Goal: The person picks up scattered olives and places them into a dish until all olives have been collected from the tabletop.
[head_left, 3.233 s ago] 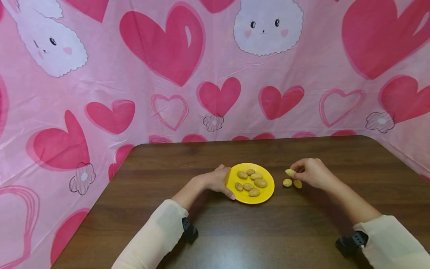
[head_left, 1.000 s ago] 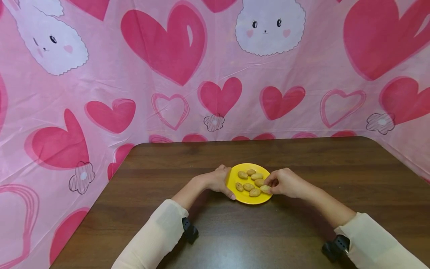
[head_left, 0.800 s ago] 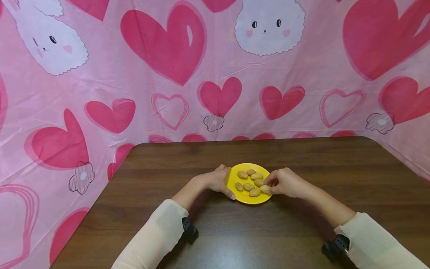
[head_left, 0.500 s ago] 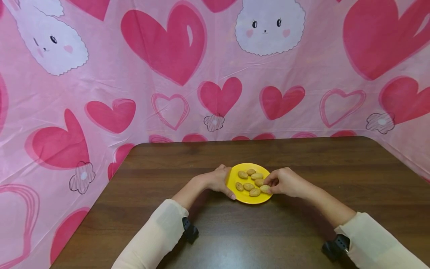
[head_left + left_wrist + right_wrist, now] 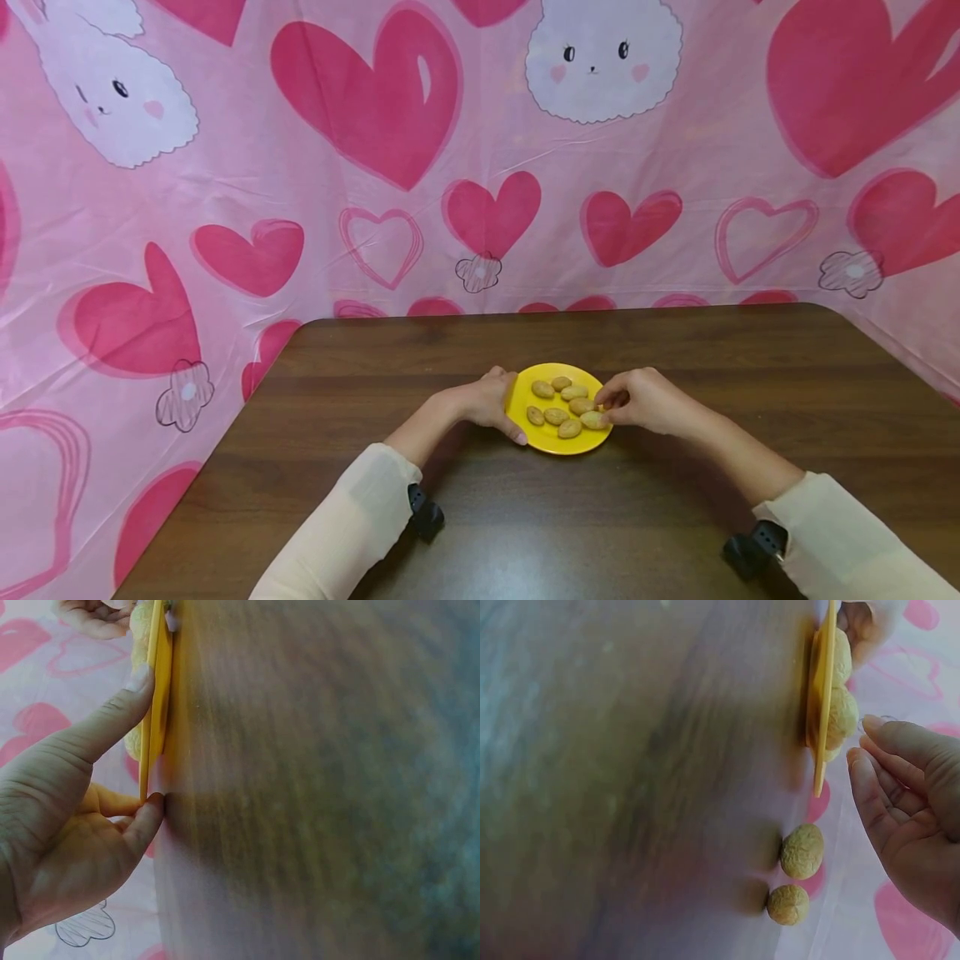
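A yellow plate (image 5: 553,439) lies on the table with several small, wrinkled, yellow-brown potatoes (image 5: 569,428) on it. My left hand (image 5: 483,404) grips the plate's left side, thumb along the near rim and fingers at the edge; the left wrist view shows the thumb (image 5: 112,720) against that rim. At the plate's right side is my right hand (image 5: 645,402), next to the potato nearest the right rim (image 5: 595,420). In the right wrist view its fingertips (image 5: 871,724) stand just off the potatoes (image 5: 843,718), holding nothing.
Two more potatoes, one nearer the plate (image 5: 802,851) and one farther off (image 5: 788,904), rest on the table in the right wrist view; my right hand hides them in the head view. Behind the brown wooden table (image 5: 495,533) hangs a pink heart-patterned cloth (image 5: 525,150).
My right hand carried a potato from the table's right side onto the plate, then let it go and drew back slightly. The left hand stayed at the plate.
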A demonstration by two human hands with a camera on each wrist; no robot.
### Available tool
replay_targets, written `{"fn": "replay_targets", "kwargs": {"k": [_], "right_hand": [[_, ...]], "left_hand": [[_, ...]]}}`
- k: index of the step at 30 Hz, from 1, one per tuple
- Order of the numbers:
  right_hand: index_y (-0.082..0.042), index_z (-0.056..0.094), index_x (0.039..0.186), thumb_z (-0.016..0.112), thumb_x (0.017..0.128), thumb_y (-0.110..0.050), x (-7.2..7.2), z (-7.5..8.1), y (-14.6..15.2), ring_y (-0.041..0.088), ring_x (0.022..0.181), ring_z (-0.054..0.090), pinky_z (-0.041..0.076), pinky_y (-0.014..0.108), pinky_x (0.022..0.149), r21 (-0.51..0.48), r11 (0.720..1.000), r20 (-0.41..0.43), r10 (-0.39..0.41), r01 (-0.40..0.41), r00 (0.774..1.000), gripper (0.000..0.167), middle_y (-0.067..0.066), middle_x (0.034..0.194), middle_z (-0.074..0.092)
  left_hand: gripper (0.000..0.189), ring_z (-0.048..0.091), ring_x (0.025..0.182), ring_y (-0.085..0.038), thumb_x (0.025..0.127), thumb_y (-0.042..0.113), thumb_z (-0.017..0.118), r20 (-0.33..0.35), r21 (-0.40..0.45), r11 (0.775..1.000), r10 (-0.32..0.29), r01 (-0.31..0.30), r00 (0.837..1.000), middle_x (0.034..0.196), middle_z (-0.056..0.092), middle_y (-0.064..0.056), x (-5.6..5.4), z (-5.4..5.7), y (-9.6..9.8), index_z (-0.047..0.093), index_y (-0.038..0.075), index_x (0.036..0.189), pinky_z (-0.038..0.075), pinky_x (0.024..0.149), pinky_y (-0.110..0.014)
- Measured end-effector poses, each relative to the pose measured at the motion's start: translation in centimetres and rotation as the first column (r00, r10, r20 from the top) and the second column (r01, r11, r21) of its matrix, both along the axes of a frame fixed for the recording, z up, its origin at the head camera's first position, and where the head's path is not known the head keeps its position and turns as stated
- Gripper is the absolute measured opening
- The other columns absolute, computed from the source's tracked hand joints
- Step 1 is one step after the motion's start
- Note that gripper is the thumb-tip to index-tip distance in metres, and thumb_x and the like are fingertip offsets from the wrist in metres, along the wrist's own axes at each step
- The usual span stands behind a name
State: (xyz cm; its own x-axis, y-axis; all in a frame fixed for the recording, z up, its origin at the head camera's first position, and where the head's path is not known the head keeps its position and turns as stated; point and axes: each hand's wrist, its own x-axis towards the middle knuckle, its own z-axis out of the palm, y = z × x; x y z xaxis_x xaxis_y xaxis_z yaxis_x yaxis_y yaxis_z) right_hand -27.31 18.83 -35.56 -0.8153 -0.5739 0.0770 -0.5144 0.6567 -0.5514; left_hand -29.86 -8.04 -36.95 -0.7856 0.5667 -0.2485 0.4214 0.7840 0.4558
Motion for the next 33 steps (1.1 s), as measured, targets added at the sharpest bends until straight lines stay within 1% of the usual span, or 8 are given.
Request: {"fn": "replay_targets", "kwargs": {"k": [6, 10, 18, 20, 27, 33], "right_hand": [[-0.003, 0.071, 0.091, 0.075, 0.076, -0.007, 0.0, 0.2, 0.4, 0.010, 0.067, 0.055, 0.049, 0.022, 0.060, -0.001, 1.000, -0.036, 0.008, -0.008, 0.999, 0.016, -0.001, 0.081, 0.065], [-0.003, 0.071, 0.092, 0.075, 0.076, -0.008, 0.1, 0.5, 0.7, 0.011, 0.069, 0.055, 0.049, 0.023, 0.061, -0.005, 1.000, -0.045, -0.004, 0.004, 0.999, 0.017, -0.001, 0.082, 0.065], [-0.003, 0.070, 0.095, 0.073, 0.078, -0.010, 0.4, 1.1, 1.7, 0.012, 0.070, 0.056, 0.048, 0.025, 0.062, 0.005, 0.997, -0.005, -0.077, 0.077, 0.997, 0.019, -0.004, 0.082, 0.065], [-0.003, 0.070, 0.095, 0.073, 0.079, -0.010, 0.4, 1.1, 1.9, 0.012, 0.070, 0.056, 0.048, 0.025, 0.062, 0.006, 0.997, -0.006, -0.081, 0.081, 0.997, 0.018, -0.004, 0.081, 0.065], [-0.003, 0.070, 0.096, 0.073, 0.079, -0.010, 0.6, 1.0, 2.7, 0.013, 0.069, 0.055, 0.046, 0.025, 0.059, -0.004, 0.993, 0.002, -0.116, 0.116, 0.993, 0.019, -0.005, 0.080, 0.066], [-0.001, 0.069, 0.097, 0.074, 0.078, -0.015, 0.6, 0.8, 3.7, 0.012, 0.061, 0.053, 0.045, 0.026, 0.052, 0.000, 0.986, 0.019, -0.168, 0.168, 0.986, 0.024, -0.003, 0.077, 0.064]], "left_hand": [[0.096, 0.037, 0.113, -0.019, 0.068, 0.046, 0.078, 0.001, -0.003, 1.000, -0.006, 0.006, 1.000, 0.126, 0.040, -0.009, 0.0, 0.0, 0.0, 0.031, 0.002, 0.140, 0.032, 0.100, -0.034], [0.097, 0.037, 0.113, -0.019, 0.068, 0.047, 0.078, 0.009, -0.007, 1.000, -0.001, 0.001, 1.000, 0.127, 0.039, -0.009, 0.0, 0.0, 0.0, 0.030, 0.003, 0.140, 0.032, 0.101, -0.034], [0.097, 0.037, 0.114, -0.019, 0.068, 0.047, 0.077, 0.012, -0.003, 1.000, -0.001, 0.001, 1.000, 0.128, 0.039, -0.009, 0.1, 0.1, 0.0, 0.030, 0.003, 0.141, 0.032, 0.101, -0.034], [0.097, 0.037, 0.113, -0.019, 0.068, 0.047, 0.077, 0.015, -0.001, 1.000, 0.002, -0.002, 1.000, 0.128, 0.039, -0.009, 0.1, 0.1, 0.0, 0.030, 0.003, 0.141, 0.032, 0.101, -0.035], [0.097, 0.037, 0.113, -0.019, 0.068, 0.046, 0.078, 0.019, 0.006, 1.000, 0.004, -0.004, 1.000, 0.126, 0.039, -0.008, 0.1, 0.1, -0.1, 0.030, 0.003, 0.141, 0.032, 0.100, -0.035], [0.097, 0.037, 0.111, -0.019, 0.068, 0.046, 0.078, 0.017, 0.003, 1.000, 0.001, -0.001, 1.000, 0.124, 0.040, -0.007, 0.1, 0.1, 0.0, 0.030, 0.004, 0.141, 0.033, 0.099, -0.034]]}}
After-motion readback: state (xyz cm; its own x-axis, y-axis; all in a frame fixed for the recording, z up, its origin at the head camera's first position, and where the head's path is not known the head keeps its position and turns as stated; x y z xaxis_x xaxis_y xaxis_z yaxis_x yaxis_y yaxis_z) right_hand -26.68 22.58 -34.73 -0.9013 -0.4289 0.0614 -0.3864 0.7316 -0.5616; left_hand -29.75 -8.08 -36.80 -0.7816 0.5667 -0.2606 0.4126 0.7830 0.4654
